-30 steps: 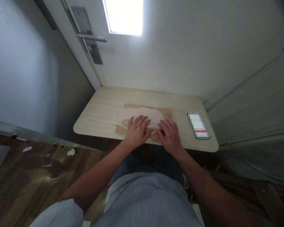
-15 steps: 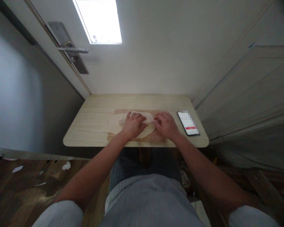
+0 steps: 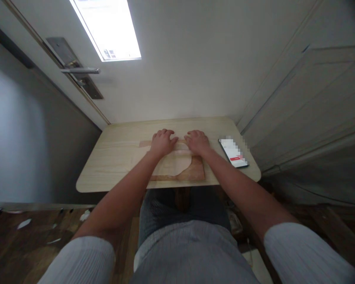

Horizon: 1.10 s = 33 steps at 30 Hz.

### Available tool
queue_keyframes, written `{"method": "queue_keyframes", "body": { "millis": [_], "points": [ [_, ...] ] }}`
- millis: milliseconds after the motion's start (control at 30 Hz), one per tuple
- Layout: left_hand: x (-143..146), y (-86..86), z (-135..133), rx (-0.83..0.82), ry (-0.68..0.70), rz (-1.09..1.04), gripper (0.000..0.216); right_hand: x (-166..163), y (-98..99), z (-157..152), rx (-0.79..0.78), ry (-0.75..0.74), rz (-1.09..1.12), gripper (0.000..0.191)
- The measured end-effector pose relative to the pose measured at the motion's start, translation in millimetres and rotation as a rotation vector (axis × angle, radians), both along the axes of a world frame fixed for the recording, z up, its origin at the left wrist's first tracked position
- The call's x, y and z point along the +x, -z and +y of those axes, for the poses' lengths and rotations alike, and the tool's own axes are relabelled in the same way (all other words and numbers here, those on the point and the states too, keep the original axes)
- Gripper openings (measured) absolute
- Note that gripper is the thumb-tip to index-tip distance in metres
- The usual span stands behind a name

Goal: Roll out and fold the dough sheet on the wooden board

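Note:
A pale, thin, flat sheet with a rounded outline (image 3: 173,166), like rolled-out dough, lies over a brown rectangular sheet or board (image 3: 197,171) on the small wooden table. Across the pale sheet runs a light, bar-like band (image 3: 182,152), partly hidden beneath both hands; its exact kind is unclear. My left hand (image 3: 162,142) rests palm down at the far side of the sheet, fingers bent forward and thumb apart. To its right, my right hand (image 3: 197,142) lies palm down in the same way, over the other end of the band. Neither hand's fingers visibly wrap around anything.
A phone with a lit screen (image 3: 233,153) lies on the table's right side. Behind the light wooden tabletop (image 3: 106,157) stands a white door with a metal handle (image 3: 81,71) and a bright window. Paper scraps (image 3: 24,224) litter the floor at left.
Both my hands have slid forward toward the table's far edge, uncovering more of the pale sheet. My head view has shifted slightly.

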<state>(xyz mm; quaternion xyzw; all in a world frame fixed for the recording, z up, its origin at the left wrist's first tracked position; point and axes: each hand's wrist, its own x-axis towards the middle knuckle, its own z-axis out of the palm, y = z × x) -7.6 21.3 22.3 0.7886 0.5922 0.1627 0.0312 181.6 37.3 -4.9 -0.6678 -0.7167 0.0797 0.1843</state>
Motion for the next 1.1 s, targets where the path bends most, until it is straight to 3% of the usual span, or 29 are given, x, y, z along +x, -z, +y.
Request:
{"method": "queue_keyframes", "body": {
  "millis": [167,333,1100],
  "points": [
    [3.5,8.5,6.3,-0.071,-0.042,0.059,0.047,-2.9,5.6,-4.3,0.026,0.002,-0.028,0.043],
    [4.5,11.4,1.1,-0.131,0.003,0.112,0.053,-4.1,4.6,-12.2,0.093,-0.006,-0.024,0.042],
    [5.6,11.5,-23.7,-0.064,0.005,0.135,0.049,-4.7,3.3,-35.9,0.031,-0.009,-0.073,0.046]
  ]
}}
